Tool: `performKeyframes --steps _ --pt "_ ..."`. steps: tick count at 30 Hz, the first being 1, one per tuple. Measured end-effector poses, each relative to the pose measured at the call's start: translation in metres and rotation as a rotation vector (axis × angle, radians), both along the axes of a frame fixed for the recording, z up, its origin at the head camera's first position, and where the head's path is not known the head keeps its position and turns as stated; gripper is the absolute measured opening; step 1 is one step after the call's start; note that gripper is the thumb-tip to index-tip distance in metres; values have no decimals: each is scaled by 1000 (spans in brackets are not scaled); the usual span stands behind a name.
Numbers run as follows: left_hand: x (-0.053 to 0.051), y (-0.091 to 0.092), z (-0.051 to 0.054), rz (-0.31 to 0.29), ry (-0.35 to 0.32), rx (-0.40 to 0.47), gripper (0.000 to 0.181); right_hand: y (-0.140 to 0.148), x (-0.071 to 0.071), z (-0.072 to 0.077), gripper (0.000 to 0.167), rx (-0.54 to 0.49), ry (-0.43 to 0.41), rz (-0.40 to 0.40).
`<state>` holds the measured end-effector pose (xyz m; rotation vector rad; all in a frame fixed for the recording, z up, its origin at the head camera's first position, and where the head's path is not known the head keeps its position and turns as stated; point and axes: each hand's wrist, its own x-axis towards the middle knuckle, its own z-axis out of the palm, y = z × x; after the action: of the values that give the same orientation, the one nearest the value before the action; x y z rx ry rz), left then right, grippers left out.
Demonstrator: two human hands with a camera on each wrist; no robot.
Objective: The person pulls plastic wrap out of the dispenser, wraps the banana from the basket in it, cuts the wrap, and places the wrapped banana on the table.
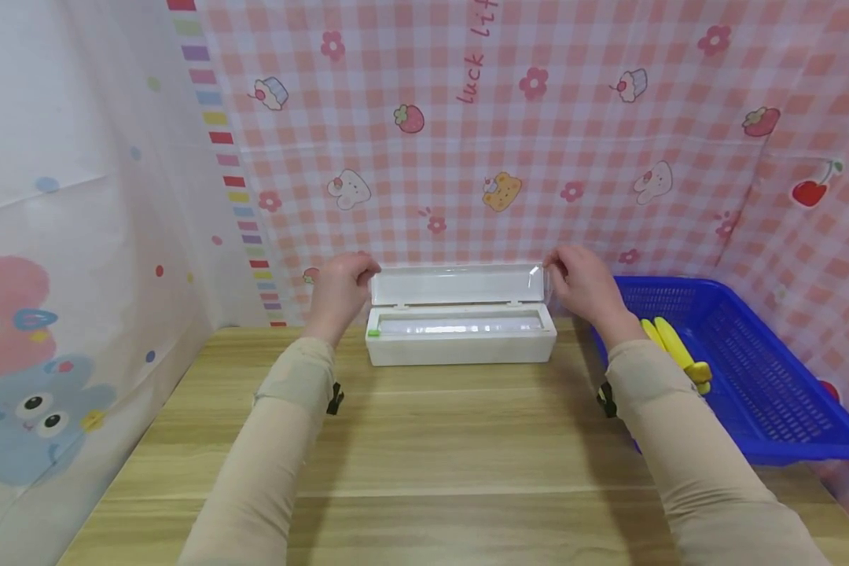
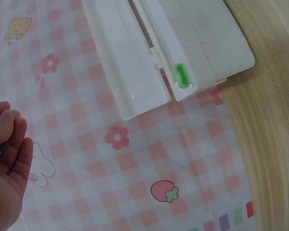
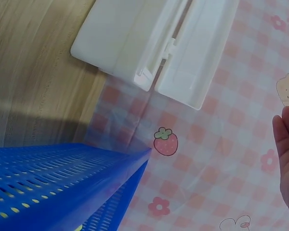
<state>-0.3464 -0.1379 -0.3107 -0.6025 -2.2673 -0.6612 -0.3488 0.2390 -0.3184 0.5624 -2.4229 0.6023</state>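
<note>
A long white cling film dispenser (image 1: 460, 348) stands at the table's back edge with its lid (image 1: 460, 284) raised. Inside lies a pale, shiny roll (image 1: 460, 325), and a green slider (image 2: 183, 75) sits at its left end. Clear cling film (image 1: 537, 277), visible mainly by its glints, stretches up in front of the lid. At the lid's left end my left hand (image 1: 339, 295) pinches the film between thumb and fingertips. My right hand (image 1: 586, 284) pinches it at the other end; in the right wrist view its fingertips are partly cut off.
On the right stands a blue perforated basket (image 1: 806, 444) holding yellow bananas (image 1: 672, 342), close to my right forearm. Behind the dispenser hangs a pink checked cloth (image 1: 424, 165). The wooden table (image 1: 460, 464) extends toward me, with a white printed cloth (image 1: 113, 236) on the left.
</note>
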Motion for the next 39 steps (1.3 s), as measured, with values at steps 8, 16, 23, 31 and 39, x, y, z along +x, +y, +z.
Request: performKeyframes --steps 8,16,23,31,39 --pt "2 -1 1 -12 14 0 23 -4 0 0 9 -56 -70 -28" --pt "4 -1 1 -12 16 26 22 -11 -6 -7 10 -112 -36 -32" --pt "5 -1 3 2 13 58 18 -14 -5 -7 5 -131 15 -41" --pt "5 -2 7 12 33 82 17 -13 -3 -2 5 -155 74 -17" --pt "5 -2 11 24 37 88 17 -4 0 8 5 -181 46 36"
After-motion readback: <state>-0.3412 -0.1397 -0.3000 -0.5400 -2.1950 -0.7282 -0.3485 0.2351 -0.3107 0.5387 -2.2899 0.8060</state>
